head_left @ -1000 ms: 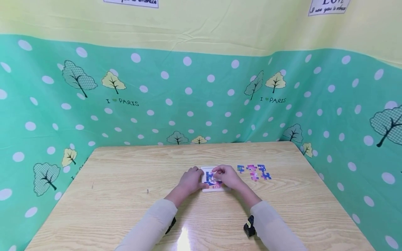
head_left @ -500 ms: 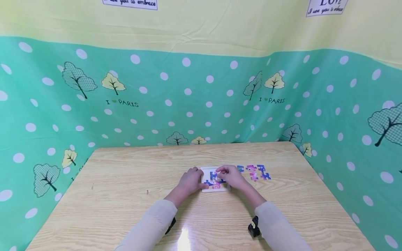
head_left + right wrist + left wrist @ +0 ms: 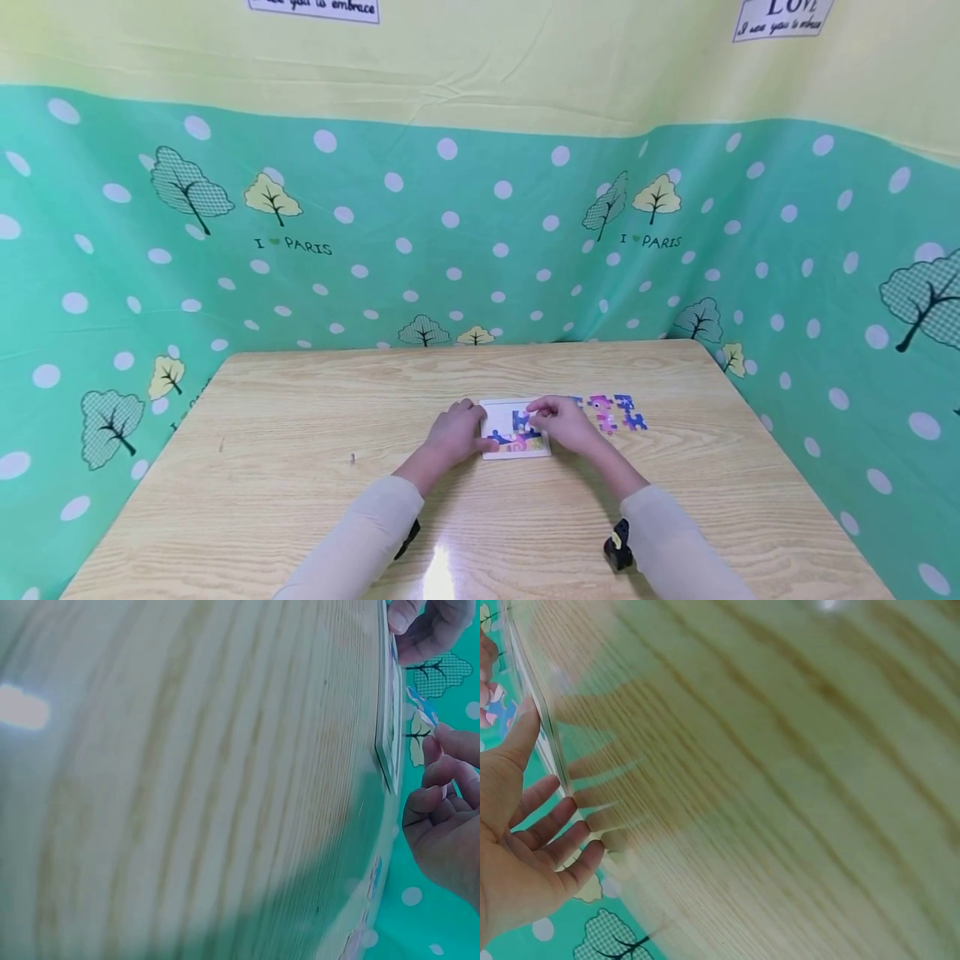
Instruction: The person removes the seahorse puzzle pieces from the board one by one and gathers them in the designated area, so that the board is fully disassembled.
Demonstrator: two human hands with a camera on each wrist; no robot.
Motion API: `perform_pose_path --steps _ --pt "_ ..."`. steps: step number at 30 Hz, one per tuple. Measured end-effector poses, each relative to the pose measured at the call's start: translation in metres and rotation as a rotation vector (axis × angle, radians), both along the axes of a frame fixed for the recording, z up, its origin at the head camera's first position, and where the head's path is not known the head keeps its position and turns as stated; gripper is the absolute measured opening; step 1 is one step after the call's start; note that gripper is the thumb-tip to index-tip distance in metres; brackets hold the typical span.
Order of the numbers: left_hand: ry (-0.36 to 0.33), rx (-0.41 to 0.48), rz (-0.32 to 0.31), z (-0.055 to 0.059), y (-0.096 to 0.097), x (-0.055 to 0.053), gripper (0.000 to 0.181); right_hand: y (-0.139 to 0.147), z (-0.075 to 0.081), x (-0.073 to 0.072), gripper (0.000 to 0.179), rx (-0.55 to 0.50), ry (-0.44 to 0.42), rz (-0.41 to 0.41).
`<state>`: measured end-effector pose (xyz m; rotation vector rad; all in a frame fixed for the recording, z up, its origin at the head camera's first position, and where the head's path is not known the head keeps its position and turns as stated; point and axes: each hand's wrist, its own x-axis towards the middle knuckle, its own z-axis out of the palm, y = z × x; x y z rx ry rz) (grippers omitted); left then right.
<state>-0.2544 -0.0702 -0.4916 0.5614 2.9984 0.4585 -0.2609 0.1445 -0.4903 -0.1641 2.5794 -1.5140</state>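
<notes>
A white-framed puzzle tray (image 3: 495, 410) lies mid-table, with joined blue and pink pieces (image 3: 516, 442) along its near side. My left hand (image 3: 453, 429) rests at the tray's left edge, thumb over the near corner; in the left wrist view the fingers are spread and only slightly bent. Between thumb and index finger, my right hand (image 3: 564, 425) pinches a blue jigsaw piece (image 3: 521, 420) above the tray's right half. That piece (image 3: 422, 706) stands tilted over the tray in the right wrist view.
Right of the tray lie several loose pieces, among them a pink one with an eye (image 3: 601, 403) and a blue one (image 3: 635, 422). The right hand partly covers another. A polka-dot curtain (image 3: 450, 250) hangs behind the wooden table (image 3: 300, 500).
The right hand has moved to the right over the tray, carrying the pinched piece from the tray's middle to its right half. The left hand has stayed at the tray's edge.
</notes>
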Motion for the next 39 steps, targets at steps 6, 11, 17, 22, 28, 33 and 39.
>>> perform_pose_path --steps 6,11,17,22,28,33,39 --pt "-0.002 0.005 0.0 0.0 0.0 -0.001 0.058 0.003 0.003 0.003 0.018 0.006 0.0 -0.021" --pt "0.003 0.013 -0.002 0.0 0.0 0.0 0.059 0.007 0.004 0.005 0.016 0.019 0.002 -0.041" --pt "-0.004 0.021 0.002 0.001 0.0 0.002 0.059 0.013 0.006 0.008 0.019 0.015 -0.023 -0.043" --pt "-0.007 0.015 0.006 0.002 0.0 0.002 0.058 0.017 0.007 0.01 0.022 0.02 -0.011 -0.039" --pt "-0.014 0.017 0.014 0.001 0.001 0.002 0.06 0.022 0.004 0.01 0.019 0.045 0.016 -0.063" --pt "-0.018 0.021 0.015 0.002 0.001 0.002 0.059 0.026 0.0 0.009 0.017 0.048 0.01 -0.068" --pt "-0.015 0.019 0.014 0.002 0.001 0.003 0.06 0.031 0.0 0.011 0.019 0.041 0.003 -0.07"
